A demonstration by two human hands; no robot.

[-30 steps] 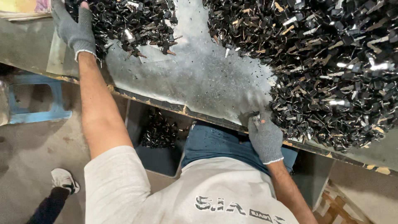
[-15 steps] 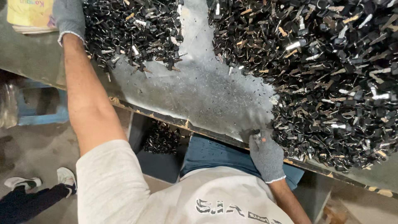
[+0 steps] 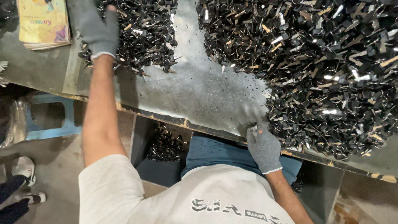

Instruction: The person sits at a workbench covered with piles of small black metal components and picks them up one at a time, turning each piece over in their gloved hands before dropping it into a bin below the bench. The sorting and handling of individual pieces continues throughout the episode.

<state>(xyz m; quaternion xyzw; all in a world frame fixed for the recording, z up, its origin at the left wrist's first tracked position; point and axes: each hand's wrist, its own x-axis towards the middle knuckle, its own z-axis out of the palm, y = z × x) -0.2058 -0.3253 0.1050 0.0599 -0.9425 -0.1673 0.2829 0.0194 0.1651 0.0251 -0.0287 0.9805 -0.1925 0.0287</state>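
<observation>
left hand (image 3: 96,30): gloved, lying flat on the smaller pile of black metal parts (image 3: 143,35)
right hand (image 3: 263,146): gloved, touching the larger pile (image 3: 323,70) at the table edge (image 3: 174,120)

A flat yellow booklet or packet (image 3: 43,23) with pink and orange print lies at the far left of the metal table (image 3: 199,93), just left of the gloved left hand (image 3: 94,27)

Grey knit gloves cover both hands (image 3: 96,29), with a white short-sleeved shirt (image 3: 166,199).
</observation>
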